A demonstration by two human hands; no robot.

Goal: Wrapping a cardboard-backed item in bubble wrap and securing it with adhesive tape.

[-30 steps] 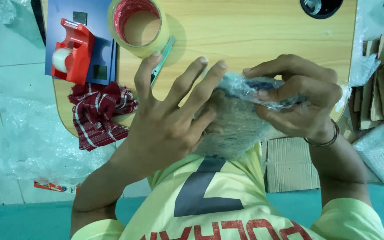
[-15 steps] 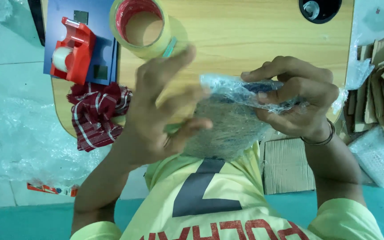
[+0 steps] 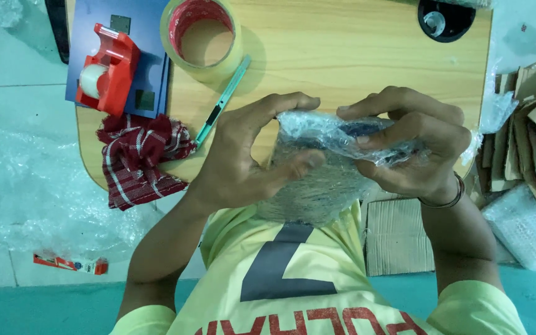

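Both hands clasp a dark object swathed in clear bubble wrap (image 3: 336, 167) above the lap — left hand (image 3: 243, 161) and right hand (image 3: 414, 146) pressing the wrap closed; the wide roll of tan packing tape (image 3: 203, 37) sits unused on the wooden table (image 3: 342, 56), so sealing appears left.

Wooden table (image 3: 355, 56), red tape dispenser (image 3: 107, 68) at its left edge, packing tape roll (image 3: 201, 38) beside it, teal cutter (image 3: 221, 102), checked red cloth (image 3: 138, 158) below.

On the table (image 3: 355, 56): tape roll (image 3: 201, 38) right of tape dispenser (image 3: 103, 69), cutter (image 3: 223, 99) between roll and cloth (image 3: 138, 158), bubble-wrapped bundle (image 3: 330, 167) held between left hand (image 3: 243, 161) and right hand (image 3: 414, 146).
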